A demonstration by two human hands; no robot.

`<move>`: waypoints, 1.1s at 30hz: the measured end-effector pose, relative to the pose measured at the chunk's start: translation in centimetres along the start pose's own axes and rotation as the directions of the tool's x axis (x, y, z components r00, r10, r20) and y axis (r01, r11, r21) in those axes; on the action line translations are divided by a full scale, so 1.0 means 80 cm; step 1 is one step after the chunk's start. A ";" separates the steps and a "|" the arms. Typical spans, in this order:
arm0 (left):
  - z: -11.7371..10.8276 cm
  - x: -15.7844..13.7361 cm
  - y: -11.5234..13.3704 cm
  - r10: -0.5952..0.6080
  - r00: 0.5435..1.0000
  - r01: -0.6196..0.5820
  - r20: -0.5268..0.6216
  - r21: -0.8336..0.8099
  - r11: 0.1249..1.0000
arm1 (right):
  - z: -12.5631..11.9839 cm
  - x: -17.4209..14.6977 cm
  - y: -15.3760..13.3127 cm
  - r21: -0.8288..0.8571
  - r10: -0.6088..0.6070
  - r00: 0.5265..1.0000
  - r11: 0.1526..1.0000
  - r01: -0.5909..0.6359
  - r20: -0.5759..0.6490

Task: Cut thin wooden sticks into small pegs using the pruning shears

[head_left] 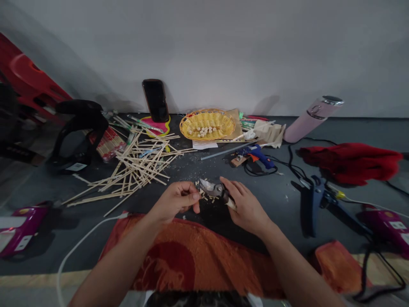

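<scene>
My right hand [244,204] is wrapped round a pair of pruning shears [220,191], whose metal blades point left. Facing them, the fingers of my left hand [180,198] are pinched together near the blade tips; whatever they hold is too small to make out. Short cut stick pieces [212,198] lie scattered on the dark table beneath the blades. Left of my hands spreads a loose heap of thin wooden sticks [137,164]. Behind, a yellow woven basket [207,115] contains several small pale pieces.
A blue glue gun [260,157] with its cable lies behind my right hand. To the right are a pink bottle [311,121], a red cloth [351,160] and a blue-handled tool [311,207]. A phone [155,100] leans on the wall. An orange towel [204,256] covers the front edge.
</scene>
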State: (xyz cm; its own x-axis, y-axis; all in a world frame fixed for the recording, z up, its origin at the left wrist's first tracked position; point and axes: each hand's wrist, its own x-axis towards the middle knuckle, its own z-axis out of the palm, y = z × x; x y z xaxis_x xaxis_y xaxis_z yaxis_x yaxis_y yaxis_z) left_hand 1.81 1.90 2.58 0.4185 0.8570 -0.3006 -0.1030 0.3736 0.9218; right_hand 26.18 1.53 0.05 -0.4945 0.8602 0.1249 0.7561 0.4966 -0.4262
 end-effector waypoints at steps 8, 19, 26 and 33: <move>0.001 0.003 -0.001 -0.041 0.998 0.041 -0.056 0.001 0.999 | 0.002 -0.004 -0.001 -0.005 0.032 0.999 0.999 -0.032 0.002; -0.005 0.000 0.005 -0.200 0.967 0.215 0.155 -0.085 0.973 | -0.005 0.001 0.008 -0.002 -0.076 0.996 0.997 0.076 0.046; -0.011 0.000 -0.002 -0.221 0.952 0.253 0.212 -0.141 0.957 | -0.004 -0.001 0.002 0.009 -0.072 0.997 0.997 0.072 0.017; -0.002 0.005 0.001 -0.137 0.989 0.139 0.051 -0.040 0.989 | -0.008 -0.002 0.002 -0.041 0.021 0.999 0.999 -0.020 0.035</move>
State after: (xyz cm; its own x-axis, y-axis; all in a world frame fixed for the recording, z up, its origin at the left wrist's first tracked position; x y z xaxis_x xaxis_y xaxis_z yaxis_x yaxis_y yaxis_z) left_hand 1.79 2.31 2.49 0.4737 0.7787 -0.4113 -0.0797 0.5031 0.8606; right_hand 26.66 1.51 0.57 -0.4930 0.8659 0.0848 0.7826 0.4839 -0.3917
